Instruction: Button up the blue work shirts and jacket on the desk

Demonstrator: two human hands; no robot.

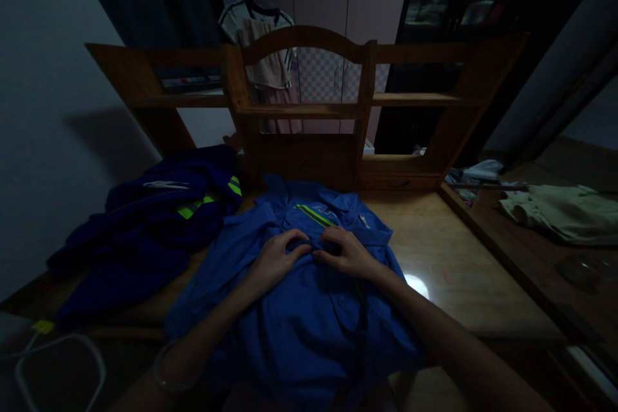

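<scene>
A blue work jacket (299,328) with a yellow-green reflective stripe and pale lettering lies spread over the wooden desk, its lower part hanging over the near edge. On its middle, my left hand (280,256) pinches a fold of the cloth between thumb and fingers. Close beside it, my right hand (348,254) grips the same fold, and the two thumbs nearly meet. What lies under the fingertips is hidden. A small pale tag or pen-like item (364,221) shows on the jacket's upper right.
A darker blue garment (145,225) with yellow-green stripes is heaped on the left. Along the back of the desk (449,257) rises a wooden shelf (302,111). Light-coloured cloth (564,212) lies on a brown surface at right. A white cable (99,360) loops at lower left.
</scene>
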